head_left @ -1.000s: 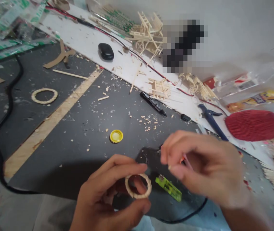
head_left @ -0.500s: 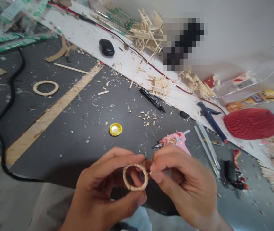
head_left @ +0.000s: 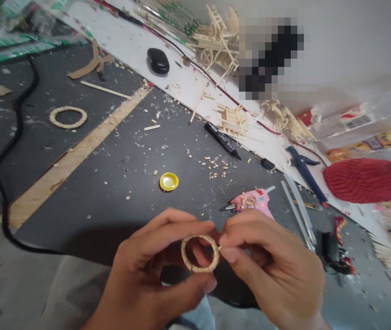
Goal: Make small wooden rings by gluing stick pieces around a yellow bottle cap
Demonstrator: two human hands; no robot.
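My left hand (head_left: 161,270) grips a small pale wooden ring (head_left: 184,253) built of short pieces, fingers above and thumb below. My right hand (head_left: 271,261) pinches a tiny wooden bit (head_left: 219,248) between thumb and forefinger, at the ring's right edge. Whether the bit touches the ring or sits just beside it, I cannot tell. Beyond my right hand lies a pink hot glue gun (head_left: 250,200), its nozzle pointing left. A yellow cap (head_left: 168,182) rests farther back on the dark table. To the left lies a larger wooden ring (head_left: 68,118).
Small wood pieces (head_left: 214,167) lie scattered near a black marker (head_left: 223,140). Glue sticks (head_left: 300,213), a dark blue cutter-like tool (head_left: 307,176) and a red bristly object (head_left: 367,180) are on the right. Stick models (head_left: 233,120) stand at the back. A black cable (head_left: 16,137) runs along the left.
Both hands and the small ring have shifted slightly right in view. The right fingertips now hold the tiny bit right at the ring's edge. The background has shifted a little too.
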